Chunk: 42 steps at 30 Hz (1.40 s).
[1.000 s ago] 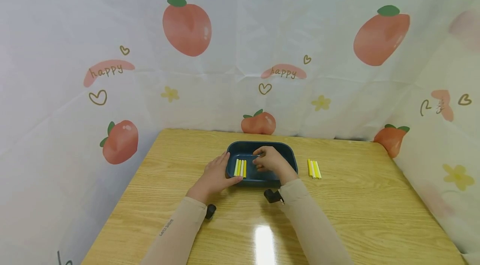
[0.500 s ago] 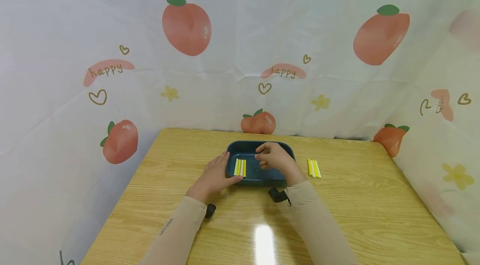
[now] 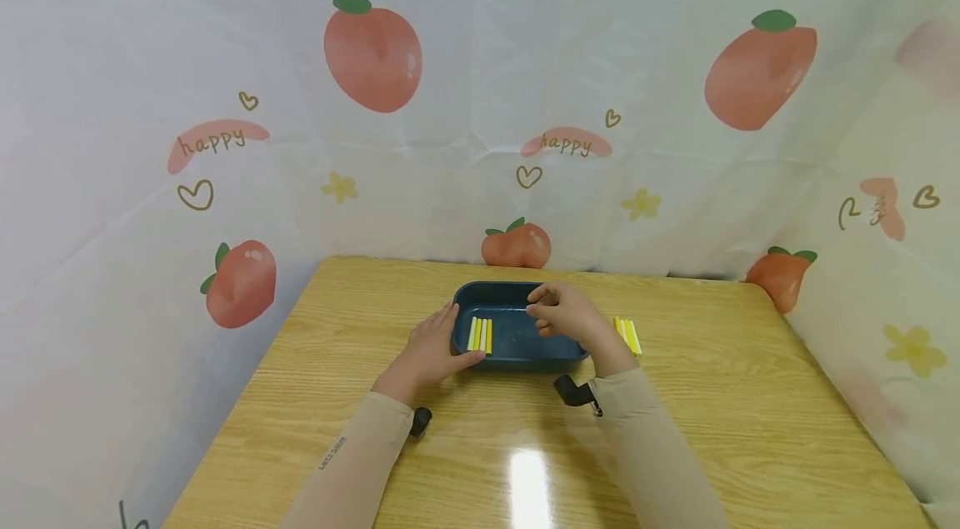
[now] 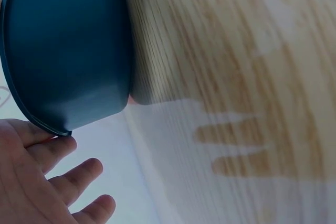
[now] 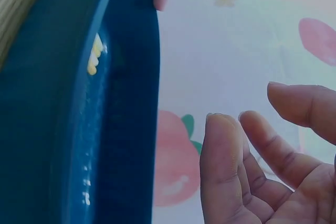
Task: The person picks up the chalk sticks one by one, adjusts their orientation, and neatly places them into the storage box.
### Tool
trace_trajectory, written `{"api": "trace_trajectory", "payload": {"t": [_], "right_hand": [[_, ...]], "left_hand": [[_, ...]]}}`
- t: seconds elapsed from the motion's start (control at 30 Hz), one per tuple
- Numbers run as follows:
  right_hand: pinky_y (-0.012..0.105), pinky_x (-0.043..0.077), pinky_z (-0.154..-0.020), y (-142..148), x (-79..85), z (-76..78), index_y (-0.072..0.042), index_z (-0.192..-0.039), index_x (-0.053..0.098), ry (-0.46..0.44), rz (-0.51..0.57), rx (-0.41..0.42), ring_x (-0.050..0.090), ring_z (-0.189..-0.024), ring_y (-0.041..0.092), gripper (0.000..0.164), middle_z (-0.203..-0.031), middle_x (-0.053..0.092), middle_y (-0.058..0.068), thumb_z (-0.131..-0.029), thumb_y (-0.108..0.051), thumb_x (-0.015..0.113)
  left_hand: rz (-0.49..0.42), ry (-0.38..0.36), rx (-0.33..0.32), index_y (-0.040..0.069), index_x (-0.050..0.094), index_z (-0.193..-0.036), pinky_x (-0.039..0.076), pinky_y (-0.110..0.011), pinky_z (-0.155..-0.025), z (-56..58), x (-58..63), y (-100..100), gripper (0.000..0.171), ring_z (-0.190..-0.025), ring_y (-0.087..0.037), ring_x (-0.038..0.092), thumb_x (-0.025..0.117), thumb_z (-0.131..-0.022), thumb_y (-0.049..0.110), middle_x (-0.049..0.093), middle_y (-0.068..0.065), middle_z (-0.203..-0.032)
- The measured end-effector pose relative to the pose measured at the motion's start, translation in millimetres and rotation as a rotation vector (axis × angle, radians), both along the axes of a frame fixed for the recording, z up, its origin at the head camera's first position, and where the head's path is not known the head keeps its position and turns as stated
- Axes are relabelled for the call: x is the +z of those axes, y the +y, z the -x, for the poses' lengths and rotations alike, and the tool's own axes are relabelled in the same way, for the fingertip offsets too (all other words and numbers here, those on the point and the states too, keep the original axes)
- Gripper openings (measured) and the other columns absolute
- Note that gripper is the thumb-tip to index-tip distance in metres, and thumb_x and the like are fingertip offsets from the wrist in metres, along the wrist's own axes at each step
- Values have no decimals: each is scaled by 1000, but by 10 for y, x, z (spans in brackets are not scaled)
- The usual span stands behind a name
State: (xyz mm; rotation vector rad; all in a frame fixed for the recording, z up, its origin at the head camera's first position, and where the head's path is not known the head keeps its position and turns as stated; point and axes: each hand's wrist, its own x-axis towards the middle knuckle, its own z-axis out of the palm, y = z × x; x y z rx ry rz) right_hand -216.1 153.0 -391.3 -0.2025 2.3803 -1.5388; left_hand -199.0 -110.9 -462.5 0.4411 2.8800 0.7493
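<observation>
A dark blue tray (image 3: 517, 364) stands on the table with a row of several yellow and white chalk sticks (image 3: 480, 336) lying in its left end. My left hand (image 3: 430, 352) rests on that end, thumb at the front corner and fingers along the side; its fingertips (image 4: 63, 144) touch the rim in the left wrist view. Over the tray's right part hovers my right hand (image 3: 567, 316). The right wrist view shows its fingers (image 5: 220, 156) loosely bent, with a gap to the thumb and nothing between them.
A second row of yellow and white chalk sticks (image 3: 632, 336) lies on the wooden table (image 3: 720, 379), right of the tray and partly behind the right wrist. A white fruit-print cloth (image 3: 435, 179) hangs behind and along both sides of the table.
My right hand has moved to the right across the tray, its wrist now overlapping the chalk row on the table. The left hand and the tray have stayed in place.
</observation>
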Motion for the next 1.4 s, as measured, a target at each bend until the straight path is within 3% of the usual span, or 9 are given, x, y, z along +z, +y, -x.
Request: {"api": "trace_trajectory", "payload": {"t": [0.37, 0.63, 0.9, 1.17, 1.4], "right_hand": [[41, 58, -83, 176, 125, -65, 3, -129, 55, 36, -36, -3, 64, -93, 27, 35, -119, 58, 20, -101, -16, 62], [38, 58, -82, 311, 146, -116, 5, -130, 55, 52, -39, -10, 63, -102, 40, 37, -118, 57, 19, -101, -18, 62], [40, 58, -83, 464, 187, -165, 3, -128, 57, 79, -79, -20, 66, -96, 29, 34, -120, 58, 20, -101, -17, 62], [40, 58, -83, 648, 213, -236, 4, -127, 56, 122, -125, -21, 62, -106, 41, 34, -117, 58, 19, -101, -17, 61], [40, 58, -81, 820, 212, -278, 4, -124, 57, 168, -161, -34, 64, -98, 30, 30, -115, 58, 19, -101, -15, 61]], "left_hand": [[-3, 13, 0, 5, 18, -160, 16, -57, -120, 3, -4, -3, 106, -151, -35, 19, 63, -88, 67, 19, -12, -166], [-1, 14, -6, 6, 17, -161, 16, -58, -119, 3, -19, -4, 104, -151, -34, 19, 64, -88, 65, 18, -12, -166], [0, 24, -8, 7, 17, -161, 16, -55, -120, 11, -31, -10, 105, -151, -33, 19, 63, -88, 67, 18, -11, -166], [-4, 25, -17, 5, 18, -160, 17, -55, -120, 17, -53, -10, 104, -151, -32, 19, 62, -88, 66, 18, -12, -166], [-6, 44, -22, 3, 18, -160, 18, -55, -120, 20, -63, -23, 104, -151, -32, 19, 61, -89, 67, 19, -14, -165]]}}
